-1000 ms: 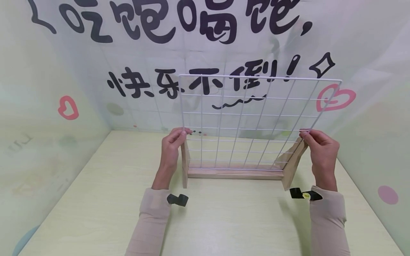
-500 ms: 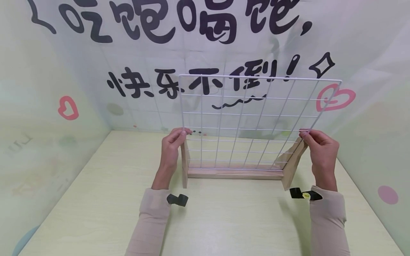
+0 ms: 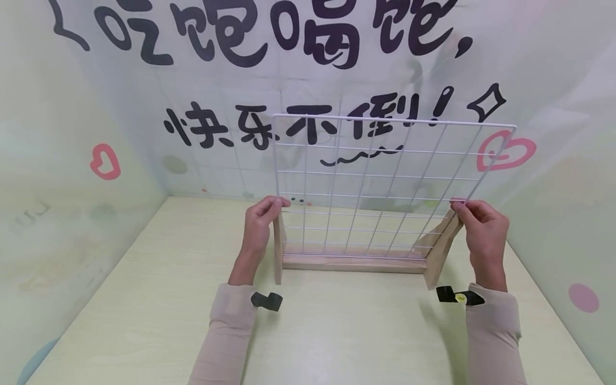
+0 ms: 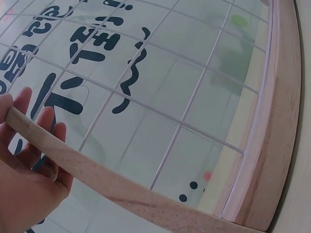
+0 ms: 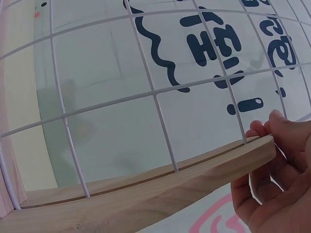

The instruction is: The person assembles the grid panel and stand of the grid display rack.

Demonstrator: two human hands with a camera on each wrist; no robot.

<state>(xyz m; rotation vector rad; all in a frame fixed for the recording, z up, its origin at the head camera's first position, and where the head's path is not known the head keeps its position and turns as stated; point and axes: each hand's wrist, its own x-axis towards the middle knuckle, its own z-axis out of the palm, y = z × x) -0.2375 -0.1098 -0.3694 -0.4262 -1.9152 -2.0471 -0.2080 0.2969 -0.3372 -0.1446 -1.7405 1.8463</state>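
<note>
A white wire grid panel (image 3: 337, 117) stands upright, leaning away, in a wooden stand. Its lower edge runs along the stand's front crossbar (image 3: 356, 264). Two wooden side pieces flank it, the left one (image 3: 278, 256) and the right one (image 3: 437, 255). My left hand (image 3: 256, 223) pinches the top end of the left side piece by the grid's edge, fingers behind the wood in the left wrist view. At the top end of the right side piece, my right hand (image 3: 487, 229) pinches between thumb and fingers. The right wrist view shows grid wires entering a groove in that side piece (image 5: 194, 182).
The stand rests on a pale wood-grain table (image 3: 337, 331). Behind it is a wall sheet (image 3: 240, 80) with large black characters and pink hearts; printed walls rise at both sides. Each sleeve cuff carries a small black camera mount (image 3: 267, 301).
The head view has shifted very slightly, so everything sits a little lower and to the right. Both hands keep their hold on the stand's side pieces, and the grid stays in place.
</note>
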